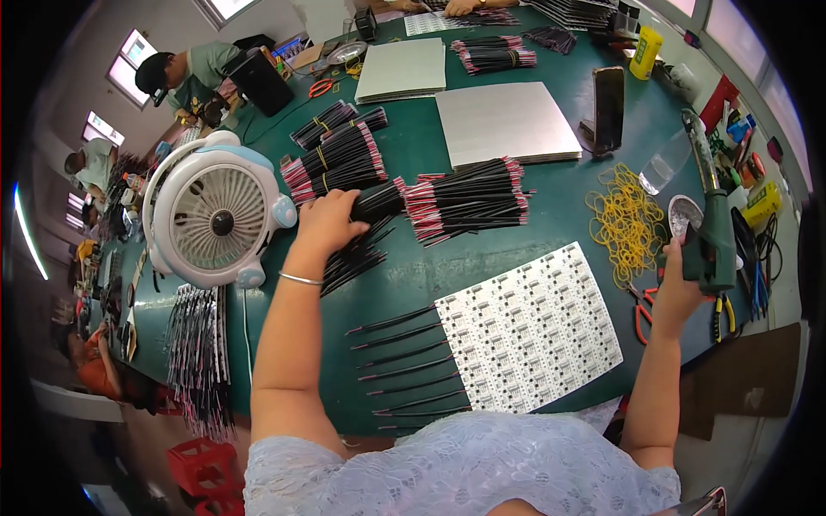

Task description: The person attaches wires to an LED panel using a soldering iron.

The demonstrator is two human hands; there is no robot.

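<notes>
My left hand (pixel 329 222) is over a bunch of short black wires (pixel 379 203), its thumb and forefinger on either side of it. More loose black wires (pixel 354 265) lie under and below that hand. On the right, my right hand (pixel 678 288) grips a dark green gun-shaped tool (pixel 716 245) with a long barrel pointing away from me; part of its handle is hidden. Between my arms lies a white sheet of small circuit boards (pixel 529 331). Several black wires (pixel 404 353) stick out from its left edge.
A white fan (pixel 222 215) stands left. Bundled wires (pixel 469 206) and a stack of pale panels (pixel 508 125) lie ahead. Yellow rubber bands (pixel 626 225), a small bowl (pixel 685 213), red-handled pliers (pixel 641 314) and a propped phone (pixel 607 112) are on the right. Other people sit farther off.
</notes>
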